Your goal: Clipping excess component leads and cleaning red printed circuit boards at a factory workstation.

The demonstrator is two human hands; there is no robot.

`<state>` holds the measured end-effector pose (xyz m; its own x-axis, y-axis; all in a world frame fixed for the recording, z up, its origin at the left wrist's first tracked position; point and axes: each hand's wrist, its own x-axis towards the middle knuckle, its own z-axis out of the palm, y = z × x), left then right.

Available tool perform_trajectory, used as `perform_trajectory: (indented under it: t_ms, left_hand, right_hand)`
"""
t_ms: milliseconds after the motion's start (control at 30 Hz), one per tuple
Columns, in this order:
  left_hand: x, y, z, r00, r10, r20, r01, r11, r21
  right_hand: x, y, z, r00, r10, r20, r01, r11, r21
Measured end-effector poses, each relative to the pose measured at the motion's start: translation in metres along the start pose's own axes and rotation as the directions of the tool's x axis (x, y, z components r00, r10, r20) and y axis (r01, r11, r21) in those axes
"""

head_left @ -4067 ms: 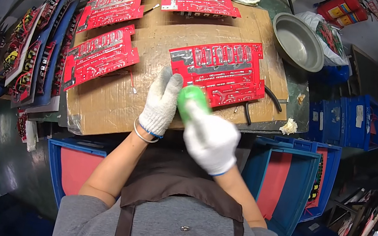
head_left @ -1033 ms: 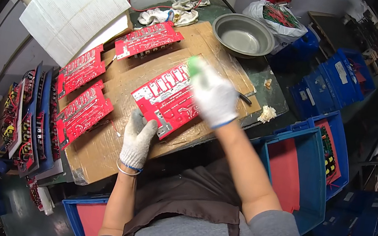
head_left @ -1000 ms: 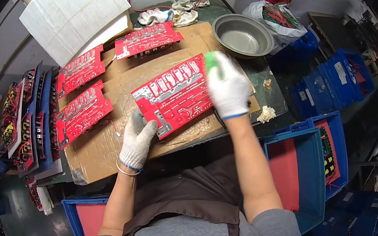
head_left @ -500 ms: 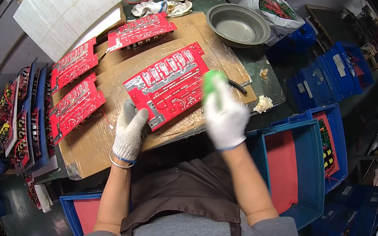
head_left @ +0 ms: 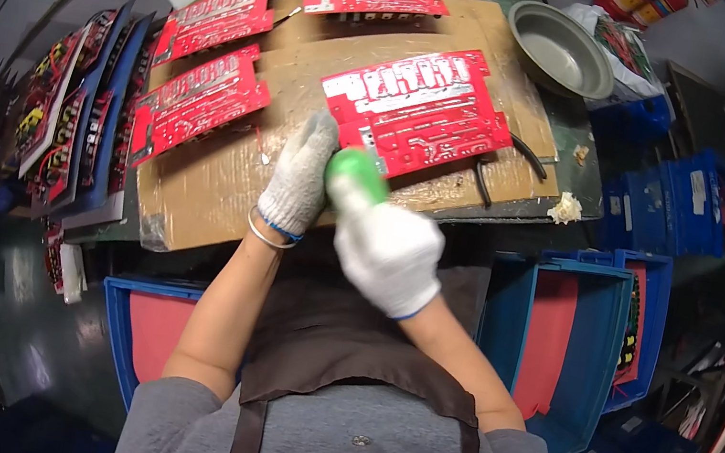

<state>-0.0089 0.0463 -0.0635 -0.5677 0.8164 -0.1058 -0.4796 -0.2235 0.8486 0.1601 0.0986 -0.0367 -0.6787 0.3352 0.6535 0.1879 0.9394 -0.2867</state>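
A large red circuit board [head_left: 422, 108] lies on a sheet of cardboard [head_left: 226, 173] taped over the workbench. My left hand [head_left: 298, 178], in a white knit glove, rests flat on the cardboard at the board's near left corner. My right hand [head_left: 386, 255], also gloved, is shut on a green-capped tool [head_left: 354, 175] that it holds near my body, just off the board's near edge. What the tool's tip looks like is hidden by the glove.
More red circuit boards [head_left: 201, 96] lie on the cardboard's left and far side. A rack of boards [head_left: 62, 115] stands at left. A grey metal bowl [head_left: 559, 48] and black pliers [head_left: 498, 173] sit at right. Blue bins [head_left: 578, 323] flank my body.
My right hand has drawn the green-capped tool back from over the board's far right part to its near edge. My left hand stays by the board's near left corner.
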Motion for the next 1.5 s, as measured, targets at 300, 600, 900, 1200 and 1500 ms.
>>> perform_trajectory:
  t_ms: [300, 600, 900, 1200, 1500]
  left_hand:
    - [-0.006, -0.001, 0.008, 0.988, 0.13, 0.078, -0.142, 0.977, 0.162]
    - [-0.035, 0.012, -0.018, 0.977, 0.206, -0.045, -0.19, 0.953, 0.238]
    - [-0.048, 0.024, -0.03, 0.987, 0.141, -0.076, -0.119, 0.964, 0.238]
    - [-0.048, 0.024, -0.031, 0.989, 0.132, -0.073, -0.115, 0.973, 0.198]
    - [-0.045, 0.015, -0.034, 0.985, 0.165, -0.056, -0.153, 0.972, 0.178]
  right_hand:
    - [0.001, 0.164, -0.072, 0.946, 0.283, -0.157, -0.323, 0.778, -0.54]
    - [0.012, 0.157, -0.058, 0.971, 0.147, 0.186, -0.004, 0.793, -0.609]
    - [0.017, 0.143, -0.049, 0.898, 0.299, 0.323, -0.114, 0.866, -0.487]
    - [0.016, 0.094, -0.075, 0.851, 0.508, 0.136, -0.386, 0.779, -0.493]
    - [0.025, -0.008, -0.052, 0.921, 0.238, 0.309, -0.254, 0.967, 0.011]
